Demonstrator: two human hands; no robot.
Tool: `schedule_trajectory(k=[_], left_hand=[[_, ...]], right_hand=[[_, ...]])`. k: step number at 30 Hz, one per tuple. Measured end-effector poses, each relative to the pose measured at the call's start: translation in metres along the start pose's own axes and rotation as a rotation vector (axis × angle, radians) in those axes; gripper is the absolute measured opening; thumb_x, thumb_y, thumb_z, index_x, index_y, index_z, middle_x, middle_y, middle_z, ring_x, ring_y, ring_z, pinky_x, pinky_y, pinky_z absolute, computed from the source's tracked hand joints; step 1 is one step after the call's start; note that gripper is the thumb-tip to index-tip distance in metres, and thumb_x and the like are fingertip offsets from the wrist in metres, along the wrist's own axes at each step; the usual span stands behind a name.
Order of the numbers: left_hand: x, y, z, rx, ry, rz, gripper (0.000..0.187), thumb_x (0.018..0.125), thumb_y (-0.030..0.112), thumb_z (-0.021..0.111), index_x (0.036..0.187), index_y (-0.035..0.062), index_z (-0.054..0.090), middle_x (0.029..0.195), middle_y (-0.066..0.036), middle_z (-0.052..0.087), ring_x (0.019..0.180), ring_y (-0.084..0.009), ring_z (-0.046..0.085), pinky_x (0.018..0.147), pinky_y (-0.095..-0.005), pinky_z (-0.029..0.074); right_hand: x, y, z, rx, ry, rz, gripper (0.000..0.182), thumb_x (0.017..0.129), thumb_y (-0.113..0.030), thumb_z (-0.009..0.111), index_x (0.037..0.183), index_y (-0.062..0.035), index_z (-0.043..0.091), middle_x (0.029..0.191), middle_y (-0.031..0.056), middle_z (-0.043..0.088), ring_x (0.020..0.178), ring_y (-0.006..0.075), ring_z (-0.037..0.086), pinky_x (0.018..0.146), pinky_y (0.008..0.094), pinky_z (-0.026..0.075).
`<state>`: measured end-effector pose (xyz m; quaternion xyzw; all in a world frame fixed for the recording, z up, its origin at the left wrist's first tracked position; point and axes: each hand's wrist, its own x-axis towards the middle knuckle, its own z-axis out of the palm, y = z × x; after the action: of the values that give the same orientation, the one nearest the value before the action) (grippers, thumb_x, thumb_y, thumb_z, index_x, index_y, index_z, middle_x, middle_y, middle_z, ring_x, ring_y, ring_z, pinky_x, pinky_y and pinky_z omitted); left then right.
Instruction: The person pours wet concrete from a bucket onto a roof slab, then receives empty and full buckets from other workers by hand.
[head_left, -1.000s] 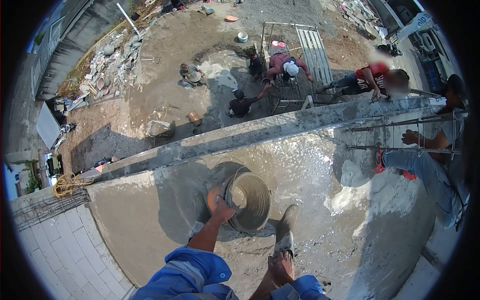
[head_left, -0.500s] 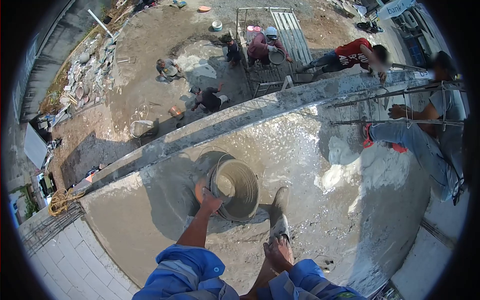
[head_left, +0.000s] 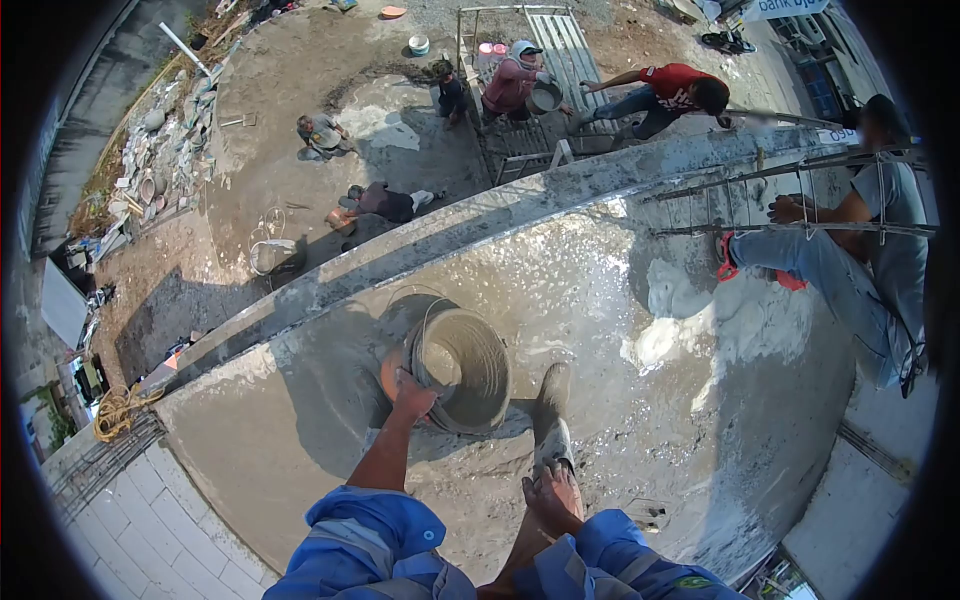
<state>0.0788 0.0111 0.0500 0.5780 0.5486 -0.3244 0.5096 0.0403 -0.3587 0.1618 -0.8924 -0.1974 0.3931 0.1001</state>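
A cement-smeared bucket (head_left: 478, 385) stands on the wet concrete, its mouth facing up toward me and a pale patch lit inside it. An orange surface (head_left: 393, 372) shows at its left side, and a thin wire handle arcs over the rim. My left hand (head_left: 412, 396) is closed on the bucket's near left edge, fingers partly hidden. My right hand (head_left: 553, 497) lies over my lower leg at the top of a muddy boot (head_left: 552, 410), fingers a little apart and holding nothing.
A long concrete ledge (head_left: 420, 245) runs behind the bucket. At right, a seated person (head_left: 880, 230) is beside steel rebar (head_left: 790, 230). Below the ledge, a person in red (head_left: 672, 92) leans over, and another holds a bucket (head_left: 545, 97). Several workers are on the ground below.
The view has shifted slightly. The person in red now stretches an arm toward the worker with the bucket. A worker below has bent toward an orange bucket. My hands keep their places.
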Motion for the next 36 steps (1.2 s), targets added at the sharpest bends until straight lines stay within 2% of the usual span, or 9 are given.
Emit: schedule_trajectory(k=[2,4,7,10,12,25,27,32,36], left_hand=[[-0.005,0.003,0.0,0.013,0.016,-0.001,0.119,0.068,0.024,0.078,0.146,-0.0096,-0.005,0.15,-0.028,0.02,0.1,-0.0384,0.062,0.046,-0.0336,0.057],[-0.008,0.006,0.0,0.027,0.034,0.001,0.119,0.068,0.024,0.078,0.146,-0.0096,-0.005,0.151,-0.027,0.02,0.099,-0.0377,0.063,0.046,-0.0333,0.056],[-0.011,0.007,0.0,0.033,0.043,-0.017,0.119,0.068,0.025,0.078,0.146,-0.0098,-0.005,0.151,-0.027,0.019,0.099,-0.0362,0.064,0.047,-0.0327,0.055],[-0.013,0.011,-0.001,0.036,0.051,-0.001,0.116,0.068,0.018,0.076,0.145,-0.0118,-0.006,0.145,-0.031,0.028,0.09,-0.0369,0.066,0.045,-0.0326,0.056],[-0.015,0.012,-0.001,0.07,0.032,-0.032,0.119,0.069,0.028,0.078,0.146,-0.0106,-0.004,0.152,-0.029,0.018,0.096,-0.0349,0.065,0.05,-0.0323,0.055],[-0.011,0.007,0.001,0.089,0.03,-0.018,0.122,0.069,0.037,0.077,0.146,-0.0113,-0.004,0.151,-0.03,0.022,0.091,-0.0348,0.067,0.057,-0.0338,0.056],[0.021,-0.028,0.012,0.186,0.092,0.027,0.124,0.069,0.039,0.077,0.147,-0.01,-0.006,0.152,-0.029,0.021,0.09,-0.0354,0.067,0.059,-0.0344,0.056],[-0.012,0.009,-0.002,0.137,0.026,-0.04,0.125,0.069,0.04,0.077,0.147,-0.0083,-0.008,0.153,-0.028,0.02,0.095,-0.0348,0.066,0.059,-0.0341,0.057],[-0.012,0.009,-0.001,0.132,0.03,-0.037,0.123,0.07,0.036,0.077,0.147,-0.0082,-0.008,0.153,-0.027,0.017,0.099,-0.035,0.065,0.056,-0.034,0.057]], right_hand=[[-0.003,0.007,0.009,-0.109,0.005,-0.11,0.05,0.089,-0.034,0.058,0.125,0.001,0.053,0.129,0.0335,0.046,0.124,0.0492,0.041,0.103,0.0514,0.036],[0.002,-0.012,-0.013,0.07,-0.019,0.091,0.052,0.089,-0.034,0.059,0.125,0.0033,0.053,0.132,0.0327,0.045,0.127,0.0482,0.04,0.105,0.0499,0.034],[0.004,-0.023,-0.026,0.125,0.004,0.135,0.054,0.088,-0.035,0.059,0.125,0.0053,0.053,0.134,0.0307,0.046,0.127,0.048,0.039,0.106,0.0496,0.033],[0.008,-0.029,-0.034,0.124,-0.005,0.147,0.056,0.087,-0.037,0.06,0.123,0.0067,0.054,0.134,0.0286,0.047,0.126,0.0471,0.04,0.106,0.0498,0.034],[0.009,-0.03,-0.039,0.136,-0.015,0.14,0.057,0.086,-0.037,0.06,0.122,0.0067,0.054,0.134,0.028,0.047,0.126,0.0467,0.041,0.106,0.0498,0.034],[0.011,-0.038,-0.048,0.076,-0.036,0.16,0.057,0.086,-0.039,0.06,0.123,0.0046,0.054,0.135,0.0247,0.047,0.125,0.0435,0.042,0.104,0.0487,0.036],[0.006,-0.029,-0.036,0.125,-0.004,0.119,0.053,0.086,-0.038,0.059,0.121,0.0016,0.056,0.13,0.0271,0.05,0.124,0.0457,0.043,0.104,0.0507,0.035],[0.012,-0.037,-0.043,0.109,0.021,0.147,0.05,0.086,-0.038,0.059,0.118,-0.0005,0.059,0.12,0.0293,0.057,0.123,0.0496,0.042,0.105,0.0525,0.034],[0.009,-0.027,-0.033,0.095,0.005,0.146,0.049,0.086,-0.038,0.059,0.118,-0.0004,0.059,0.126,0.0294,0.054,0.124,0.0493,0.042,0.105,0.0523,0.034]])
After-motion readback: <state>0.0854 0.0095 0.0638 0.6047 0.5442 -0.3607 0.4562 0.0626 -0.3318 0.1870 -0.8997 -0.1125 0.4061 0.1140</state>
